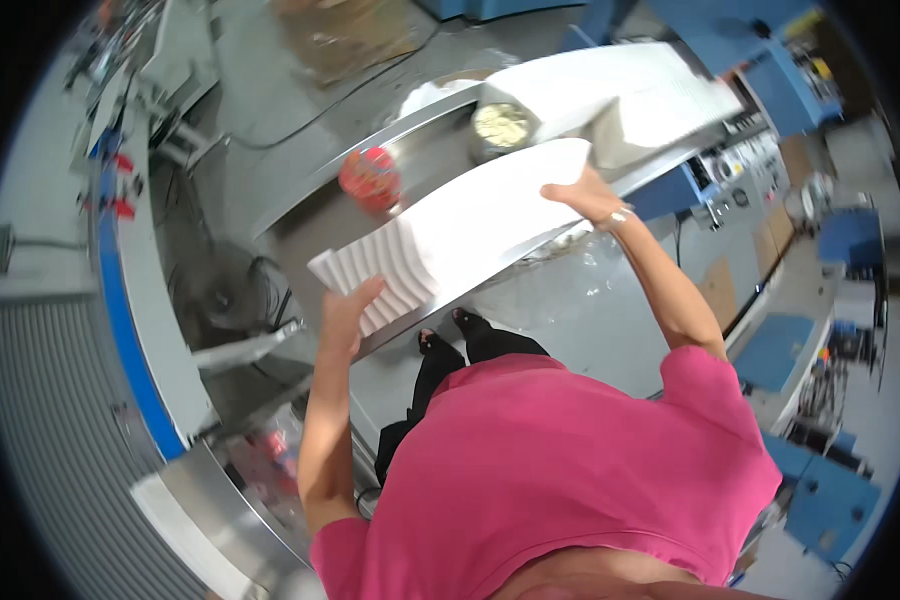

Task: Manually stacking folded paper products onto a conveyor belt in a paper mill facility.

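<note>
A long white stack of what look like thin sheets or sleeves (pixel 500 205) lies slantwise between my hands, over the near side of a metal tray-like table (pixel 305 225). Its left end is fanned into wavy ridges. My left hand (pixel 346 315) grips that ridged end, thumb on top and fingers mostly hidden. At the other end, my right hand (pixel 584 196) is closed round the stack with its thumb over the upper face. Beyond the stack stand a blurred red round container (pixel 370 180) and a round tub of pale yellowish pieces (pixel 501 128).
More white stacks (pixel 585 80) lie on the table's far right part. To the left runs a machine frame with a blue strip (pixel 130 310). A dark cable (pixel 310 125) crosses the floor at the back. Blue cabinets (pixel 825 495) stand at right.
</note>
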`<act>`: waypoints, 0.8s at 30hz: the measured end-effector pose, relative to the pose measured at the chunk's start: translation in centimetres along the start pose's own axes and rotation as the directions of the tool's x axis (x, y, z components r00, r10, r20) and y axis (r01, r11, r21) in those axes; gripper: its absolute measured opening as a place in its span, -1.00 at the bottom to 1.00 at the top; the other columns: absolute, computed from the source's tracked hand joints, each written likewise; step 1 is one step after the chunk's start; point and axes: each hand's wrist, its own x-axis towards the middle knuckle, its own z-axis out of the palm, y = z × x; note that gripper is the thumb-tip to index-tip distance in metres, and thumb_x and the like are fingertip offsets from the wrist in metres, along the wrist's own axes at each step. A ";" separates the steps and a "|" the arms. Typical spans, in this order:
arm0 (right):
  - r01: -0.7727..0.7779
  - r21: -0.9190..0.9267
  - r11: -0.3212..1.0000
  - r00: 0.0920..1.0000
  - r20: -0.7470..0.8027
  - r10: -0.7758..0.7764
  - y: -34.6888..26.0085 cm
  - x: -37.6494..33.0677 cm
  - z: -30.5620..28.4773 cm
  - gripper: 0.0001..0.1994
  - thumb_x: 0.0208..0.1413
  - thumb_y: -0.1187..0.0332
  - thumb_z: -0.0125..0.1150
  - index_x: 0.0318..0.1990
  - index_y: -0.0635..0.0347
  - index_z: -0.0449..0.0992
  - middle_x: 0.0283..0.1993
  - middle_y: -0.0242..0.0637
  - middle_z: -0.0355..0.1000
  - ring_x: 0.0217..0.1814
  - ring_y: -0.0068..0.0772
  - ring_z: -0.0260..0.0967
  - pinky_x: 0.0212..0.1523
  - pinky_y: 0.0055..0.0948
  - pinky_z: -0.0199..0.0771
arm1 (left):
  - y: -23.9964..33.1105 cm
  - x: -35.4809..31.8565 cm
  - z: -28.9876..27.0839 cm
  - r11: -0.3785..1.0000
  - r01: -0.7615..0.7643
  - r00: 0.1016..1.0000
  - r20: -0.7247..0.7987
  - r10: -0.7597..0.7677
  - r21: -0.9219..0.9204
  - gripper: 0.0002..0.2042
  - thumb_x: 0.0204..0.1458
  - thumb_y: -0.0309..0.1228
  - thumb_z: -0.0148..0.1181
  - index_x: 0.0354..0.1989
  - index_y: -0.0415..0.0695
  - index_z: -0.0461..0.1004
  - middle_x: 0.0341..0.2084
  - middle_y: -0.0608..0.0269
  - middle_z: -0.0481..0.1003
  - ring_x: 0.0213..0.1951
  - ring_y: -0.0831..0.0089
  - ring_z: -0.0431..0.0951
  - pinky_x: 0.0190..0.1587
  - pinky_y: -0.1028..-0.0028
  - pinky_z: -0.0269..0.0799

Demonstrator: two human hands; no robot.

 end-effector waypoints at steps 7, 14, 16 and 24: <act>0.064 0.085 0.994 0.987 -0.150 -0.051 -1.3 -1.8 -4.5 -0.13 -0.07 0.33 0.33 0.37 0.27 -0.05 0.26 -0.08 0.22 0.26 -0.22 0.21 0.28 -0.30 0.13 | 1.8 -1.6 0.9 0.923 -0.365 0.930 -0.001 0.368 0.124 -0.27 -0.25 -0.32 0.48 0.14 -0.23 0.26 -0.09 0.20 0.43 -0.07 0.36 0.45 0.06 0.36 0.33; 0.460 0.188 0.867 0.810 0.312 -0.497 -15.4 2.1 8.0 -0.05 -0.03 0.23 0.34 0.41 0.22 -0.19 0.29 -0.15 0.12 0.32 -0.29 0.10 0.32 -0.39 -0.01 | 3.1 -13.3 -7.1 0.898 -0.439 0.831 -0.384 0.404 -0.005 -0.27 -0.18 -0.52 0.42 0.20 -0.26 0.15 -0.02 0.15 0.42 0.01 0.38 0.44 0.08 0.36 0.36; 0.516 0.223 0.827 0.720 0.410 -0.560 -19.2 2.2 14.3 0.01 -0.10 0.15 0.39 0.40 0.23 -0.19 0.28 -0.14 0.14 0.31 -0.28 0.12 0.32 -0.39 0.01 | 3.7 -18.0 -9.9 0.884 -0.466 0.744 -0.522 0.417 0.042 -0.45 -0.16 -0.66 0.32 0.08 -0.29 0.31 -0.13 0.19 0.49 -0.10 0.42 0.50 -0.01 0.43 0.44; 0.288 0.275 0.918 0.325 0.873 -0.363 -27.0 -4.4 49.3 -0.18 -0.12 0.42 0.31 0.33 0.23 0.02 0.16 -0.31 0.24 0.22 -0.40 0.18 0.25 -0.39 0.15 | -3.2 -38.3 -21.3 0.892 -0.452 0.288 -0.947 0.141 -0.004 -0.38 -0.14 -0.43 0.37 0.13 -0.34 0.26 -0.02 0.06 0.42 0.01 0.32 0.43 0.08 0.38 0.33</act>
